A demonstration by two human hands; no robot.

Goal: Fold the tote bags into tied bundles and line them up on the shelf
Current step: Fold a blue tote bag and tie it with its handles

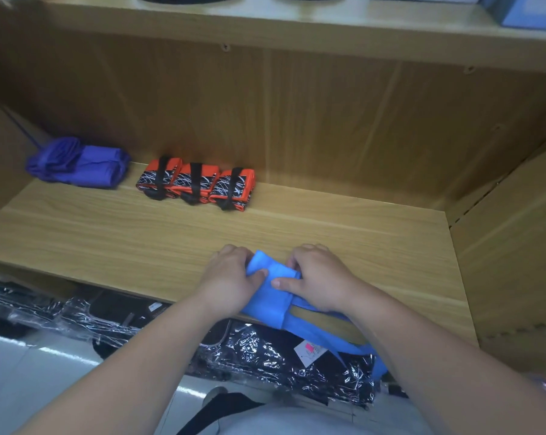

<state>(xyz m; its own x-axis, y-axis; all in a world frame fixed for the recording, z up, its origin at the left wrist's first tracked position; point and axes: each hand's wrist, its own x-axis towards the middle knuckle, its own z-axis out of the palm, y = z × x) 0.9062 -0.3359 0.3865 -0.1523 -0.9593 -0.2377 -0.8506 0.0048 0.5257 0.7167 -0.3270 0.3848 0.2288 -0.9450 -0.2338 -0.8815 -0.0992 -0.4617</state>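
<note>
While my left hand (230, 277) and right hand (315, 277) grip the blue bag (270, 296), it lies at the front edge of the shelf (108, 227).
Both hands' fingers curl round its folded end; its straps (328, 339) hang off the lip. At the back, three orange bundles (196, 183) sit beside a purple bundle (77, 161). Below is a pink tag (309, 348), its print too blurred to read.

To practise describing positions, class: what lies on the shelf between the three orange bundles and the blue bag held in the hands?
Nothing; the head view shows only bare shelf board between the orange bundles and the blue bag.
</note>
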